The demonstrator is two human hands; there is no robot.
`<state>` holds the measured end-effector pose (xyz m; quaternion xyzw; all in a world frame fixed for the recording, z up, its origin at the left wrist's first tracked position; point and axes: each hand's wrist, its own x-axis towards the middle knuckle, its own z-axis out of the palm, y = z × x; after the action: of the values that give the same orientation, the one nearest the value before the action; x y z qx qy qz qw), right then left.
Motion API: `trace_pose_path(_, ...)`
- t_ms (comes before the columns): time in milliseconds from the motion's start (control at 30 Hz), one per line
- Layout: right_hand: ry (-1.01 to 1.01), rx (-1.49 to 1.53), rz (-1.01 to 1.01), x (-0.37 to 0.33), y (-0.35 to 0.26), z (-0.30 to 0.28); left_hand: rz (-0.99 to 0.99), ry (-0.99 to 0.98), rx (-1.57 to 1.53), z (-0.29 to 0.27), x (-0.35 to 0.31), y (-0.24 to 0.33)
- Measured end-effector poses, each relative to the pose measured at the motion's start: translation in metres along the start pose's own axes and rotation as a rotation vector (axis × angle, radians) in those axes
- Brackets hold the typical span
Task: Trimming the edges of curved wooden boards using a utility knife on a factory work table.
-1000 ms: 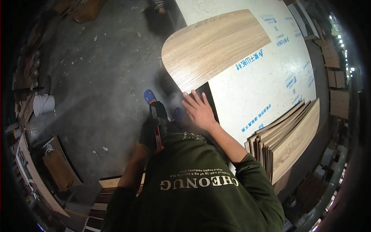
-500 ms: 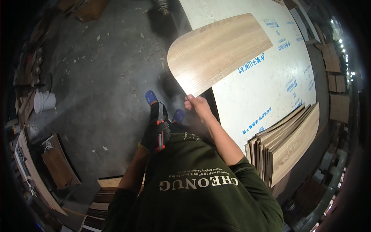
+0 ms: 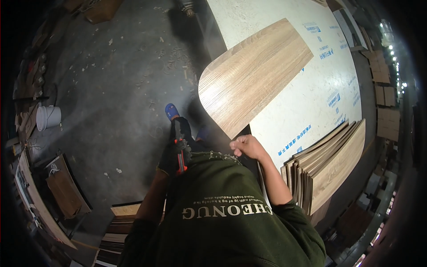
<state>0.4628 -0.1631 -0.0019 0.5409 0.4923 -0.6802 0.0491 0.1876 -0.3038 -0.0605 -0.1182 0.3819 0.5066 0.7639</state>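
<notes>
A wood-grain board (image 3: 258, 73) with rounded far-left corners lies on a white printed sheet (image 3: 329, 84), its left end jutting past the sheet's edge. Just below the board's near corner is my right hand (image 3: 249, 147), bare, its fingers curled and pressed together; whether they still grip the corner cannot be made out. My left hand (image 3: 171, 155), in a dark glove and low before my body, is closed round a hand tool (image 3: 179, 153) with a red and black handle and a narrow grey blade pointing away from me.
To the right, a stack of similar boards (image 3: 327, 167) leans on the white sheet. Shavings (image 3: 178, 60) litter the grey floor. A white bucket (image 3: 48, 118) stands at the left, beyond a brown panel (image 3: 66, 191). More boards (image 3: 118, 227) are stacked behind my left arm.
The board has swung and slid nearer to me, its near corner now lower. My right hand has moved back toward my body. The left hand keeps hold of the tool.
</notes>
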Motion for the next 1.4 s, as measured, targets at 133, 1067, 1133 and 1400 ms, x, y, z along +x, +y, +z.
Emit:
trace_pose_path(133,0.092,0.009,-0.206,-0.010,-0.015,0.007,0.078,0.060,0.138,0.015,-0.007,0.005)
trace_pose_path(1067,0.730,-0.903,-0.644,0.027,0.005,-0.068,0.990,-0.054,2.002,0.121,0.096,0.099)
trace_pose_path(1133,0.795,-0.886,-0.689,0.034,0.002,-0.081,1.183,-0.173,2.018,0.130,0.114,0.107)
trace_pose_path(1400,0.928,-0.792,-0.697,0.070,-0.033,-0.074,1.094,0.063,2.049,0.145,0.099,0.098)
